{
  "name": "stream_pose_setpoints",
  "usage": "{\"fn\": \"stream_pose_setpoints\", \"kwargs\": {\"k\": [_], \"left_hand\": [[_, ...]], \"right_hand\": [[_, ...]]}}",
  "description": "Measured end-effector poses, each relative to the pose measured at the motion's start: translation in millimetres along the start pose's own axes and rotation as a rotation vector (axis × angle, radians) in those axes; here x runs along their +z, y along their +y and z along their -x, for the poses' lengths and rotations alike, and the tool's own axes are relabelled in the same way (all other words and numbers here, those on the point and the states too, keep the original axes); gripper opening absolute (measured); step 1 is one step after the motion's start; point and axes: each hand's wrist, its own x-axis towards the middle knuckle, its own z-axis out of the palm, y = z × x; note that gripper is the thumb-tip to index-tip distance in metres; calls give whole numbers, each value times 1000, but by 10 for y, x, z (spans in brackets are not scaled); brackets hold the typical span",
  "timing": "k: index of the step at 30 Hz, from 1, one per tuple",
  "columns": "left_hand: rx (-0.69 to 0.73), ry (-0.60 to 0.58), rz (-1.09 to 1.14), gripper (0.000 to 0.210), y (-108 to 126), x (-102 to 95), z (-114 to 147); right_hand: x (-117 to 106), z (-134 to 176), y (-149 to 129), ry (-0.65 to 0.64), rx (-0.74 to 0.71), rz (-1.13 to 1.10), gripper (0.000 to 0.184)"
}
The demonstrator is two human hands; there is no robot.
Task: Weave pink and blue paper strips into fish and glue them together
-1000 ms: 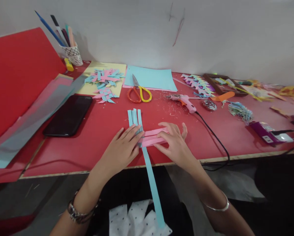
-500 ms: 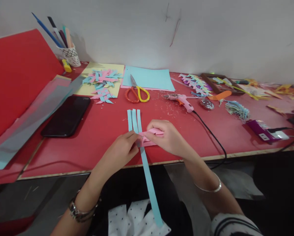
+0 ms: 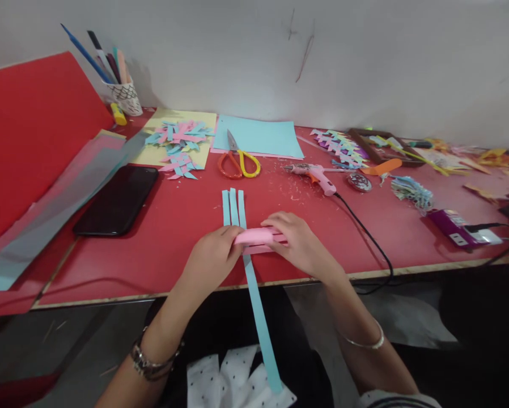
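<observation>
One long blue paper strip (image 3: 258,317) hangs over the near edge of the table (image 3: 122,281), down onto a white polka-dot cloth (image 3: 233,377). Above it are two hands. The left hand (image 3: 210,255) has its fingers pressed together, pinching the left end of one arched pink paper strip (image 3: 254,236). The right hand (image 3: 299,246) curls its fingers and thumb around the other end; whether they press tight, I cannot tell. So the arch lies between the two sets of fingers, just above more flat pink paper (image 3: 258,249), too covered to count. Just beyond the left fingers, three blue strip ends (image 3: 234,208) point away.

Farther off are one black phone (image 3: 117,201) on the left, one pink glue gun (image 3: 318,175) on the right and one pair of scissors (image 3: 238,158) between, its points touching one blue sheet (image 3: 267,136). At the back left stands one cup (image 3: 127,99) of pens.
</observation>
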Motion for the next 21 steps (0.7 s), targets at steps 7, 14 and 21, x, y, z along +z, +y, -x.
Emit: {"fn": "stream_pose_setpoints", "kwargs": {"k": [7,14,21], "left_hand": [[-54,0,-42,23,34,-15,-26],[-46,37,7,30,20,-2,-29],[-56,40,23,30,18,1,-31]], "right_hand": [[-13,4,-28,-53,117,157,15],[-39,-47,-26,1,94,217,13],[-67,-130,-25,26,45,44,14]]}}
